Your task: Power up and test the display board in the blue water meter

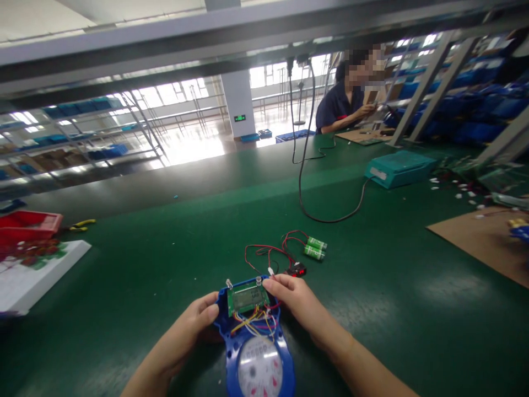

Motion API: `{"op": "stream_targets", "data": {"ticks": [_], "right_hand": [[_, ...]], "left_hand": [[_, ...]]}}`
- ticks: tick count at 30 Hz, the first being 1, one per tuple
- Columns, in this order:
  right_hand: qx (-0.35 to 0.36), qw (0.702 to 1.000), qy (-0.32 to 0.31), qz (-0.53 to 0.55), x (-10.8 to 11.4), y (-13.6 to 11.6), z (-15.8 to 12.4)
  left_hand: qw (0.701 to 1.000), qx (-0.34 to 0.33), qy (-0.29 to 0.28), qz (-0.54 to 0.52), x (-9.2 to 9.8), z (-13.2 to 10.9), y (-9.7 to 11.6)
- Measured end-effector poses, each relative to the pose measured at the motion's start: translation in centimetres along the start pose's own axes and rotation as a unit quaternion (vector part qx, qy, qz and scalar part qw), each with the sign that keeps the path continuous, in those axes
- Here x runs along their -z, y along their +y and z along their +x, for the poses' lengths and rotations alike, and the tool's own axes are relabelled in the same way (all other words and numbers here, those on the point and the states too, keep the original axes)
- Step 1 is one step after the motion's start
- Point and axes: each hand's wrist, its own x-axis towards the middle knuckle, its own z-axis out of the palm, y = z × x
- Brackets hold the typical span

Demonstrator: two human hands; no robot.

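A blue water meter (288,361) lies in front of me, its round dial facing up. In its open upper housing sits a green circuit board with a small LCD (250,299), and thin coloured wires (252,320) run below the board. My left hand (198,317) is closed around the housing's left side, thumb on the rim. At the upper right corner, my right hand (295,298) pinches a small white wire connector (271,271), partly hidden by the fingertips. Beyond it are a little module with a red lit display (298,269), red and black leads (264,246) and green batteries (314,252).
A black cable (301,182) hangs from the overhead beam to a teal box (399,168). At left are a red bin (45,220), yellow-handled pliers (82,225) and a white foam block (53,273). Cardboard (475,242) lies at right; a co-worker (341,107) sits across.
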Motion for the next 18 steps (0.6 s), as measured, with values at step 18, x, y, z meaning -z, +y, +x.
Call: {"op": "stream_targets", "data": {"ticks": [18], "right_hand": [[0.003,1.0,0.007,-0.011,-0.01,0.1,0.14]], "left_hand": [[1.0,0.008,0.0,-0.018,-0.62,-0.31,0.52]]}}
